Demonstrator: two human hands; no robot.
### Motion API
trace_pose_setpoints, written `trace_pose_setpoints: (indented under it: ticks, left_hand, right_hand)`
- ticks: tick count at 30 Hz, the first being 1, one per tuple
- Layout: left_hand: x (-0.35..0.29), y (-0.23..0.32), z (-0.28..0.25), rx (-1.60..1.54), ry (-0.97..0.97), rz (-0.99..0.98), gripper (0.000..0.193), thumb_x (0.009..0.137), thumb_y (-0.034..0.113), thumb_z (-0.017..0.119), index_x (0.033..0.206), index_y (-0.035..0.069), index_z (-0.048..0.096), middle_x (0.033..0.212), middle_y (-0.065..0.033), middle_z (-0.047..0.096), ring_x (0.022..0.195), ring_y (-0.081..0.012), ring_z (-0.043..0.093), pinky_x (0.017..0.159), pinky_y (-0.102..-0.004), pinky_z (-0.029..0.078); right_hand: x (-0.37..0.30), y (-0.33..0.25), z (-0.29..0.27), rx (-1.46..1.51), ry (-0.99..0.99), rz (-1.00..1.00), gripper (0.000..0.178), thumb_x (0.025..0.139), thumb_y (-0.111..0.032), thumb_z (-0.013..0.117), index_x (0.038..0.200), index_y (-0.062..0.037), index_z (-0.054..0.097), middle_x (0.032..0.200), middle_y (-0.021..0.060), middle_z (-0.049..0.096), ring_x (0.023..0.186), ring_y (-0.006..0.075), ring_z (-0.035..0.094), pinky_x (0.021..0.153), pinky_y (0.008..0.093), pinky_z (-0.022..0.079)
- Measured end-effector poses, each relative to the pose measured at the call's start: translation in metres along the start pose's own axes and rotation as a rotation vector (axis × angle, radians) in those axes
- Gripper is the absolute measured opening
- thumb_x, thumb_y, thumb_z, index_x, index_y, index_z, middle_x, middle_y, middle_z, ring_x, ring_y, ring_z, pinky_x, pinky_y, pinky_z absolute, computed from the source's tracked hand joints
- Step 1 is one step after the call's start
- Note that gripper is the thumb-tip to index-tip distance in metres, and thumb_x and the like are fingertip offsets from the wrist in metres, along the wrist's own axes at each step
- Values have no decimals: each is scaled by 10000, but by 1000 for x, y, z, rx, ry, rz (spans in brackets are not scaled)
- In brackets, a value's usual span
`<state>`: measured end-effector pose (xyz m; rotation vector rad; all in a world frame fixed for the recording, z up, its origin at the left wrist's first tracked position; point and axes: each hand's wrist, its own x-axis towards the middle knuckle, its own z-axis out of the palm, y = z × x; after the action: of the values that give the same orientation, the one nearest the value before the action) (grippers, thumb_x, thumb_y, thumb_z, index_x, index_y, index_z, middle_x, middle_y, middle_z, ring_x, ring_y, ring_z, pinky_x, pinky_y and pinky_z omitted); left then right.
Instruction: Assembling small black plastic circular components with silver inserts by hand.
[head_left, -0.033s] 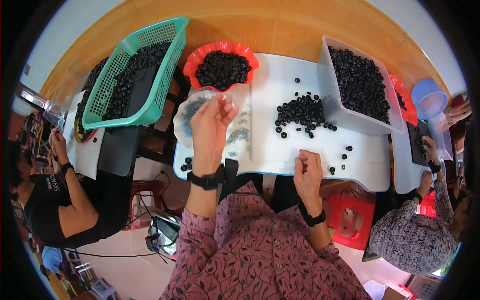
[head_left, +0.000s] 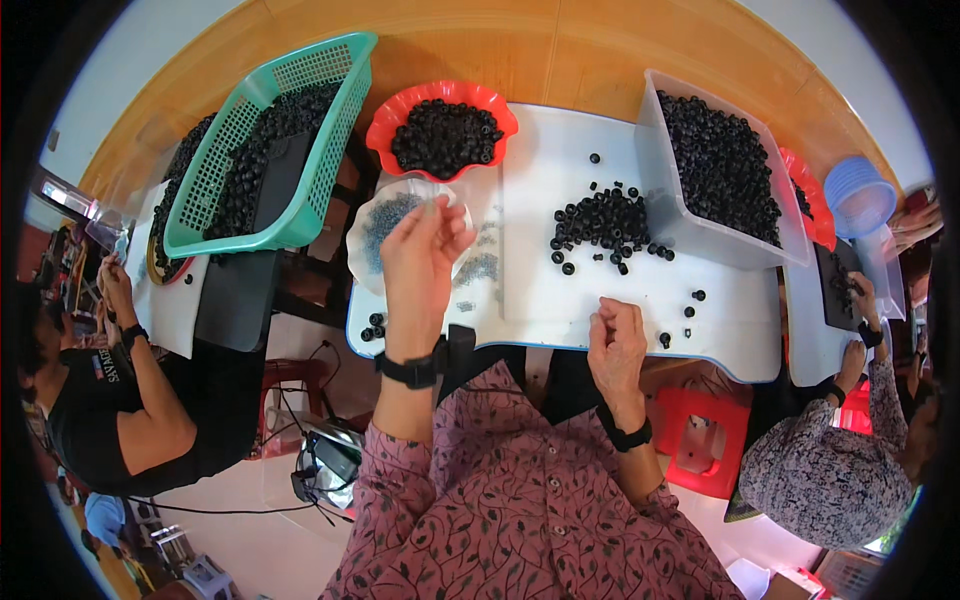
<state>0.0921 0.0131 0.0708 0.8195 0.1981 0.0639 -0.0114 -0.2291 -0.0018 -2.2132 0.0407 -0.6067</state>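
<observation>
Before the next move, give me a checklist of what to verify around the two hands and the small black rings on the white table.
1. Left hand over the shallow clear plastic dish of small grey parts: ok, fingertips pinch above it.
2. What the left fingers hold: cannot tell, too small.
3. Right hand resting closed near the front edge of the white table: ok; contents cannot tell.
4. Loose pile of small black rings within reach ahead of the right hand: ok.
5. Scalloped red plastic bowl stocked with black rings: ok.
6. Stray rings near the table's front edge: not ok, scattered.
</observation>
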Motion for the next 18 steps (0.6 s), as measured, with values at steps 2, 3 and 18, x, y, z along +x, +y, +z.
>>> trace_pose_setpoints:
  ticks: [2,3,18]
  left_hand:
    - [-23,-5,-4,60,28,5,232,952,114,587,1113,-52,606,909,-107,661,726,-121,618,670,-286,554]
    - [-32,-8,-9,214,14,5,229,947,125,602,1093,-51,619,880,-92,663,685,-107,605,635,-271,543]
    - [-60,-72,-35,1418,-126,454,233,806,49,644,1034,70,686,877,-154,597,784,-374,625,668,-475,504]
  right_hand:
    - [0,-1,0,0,3,-18,211,849,46,610,1054,3,585,915,150,563,665,237,610,570,323,508]
    - [0,0,1,1,-2,-14,211,849,46,610,1054,3,585,915,150,563,665,237,610,570,323,508]
    - [-1,-3,1,-46,-4,2,218,851,59,611,1062,8,589,923,139,564,680,209,608,562,304,499]
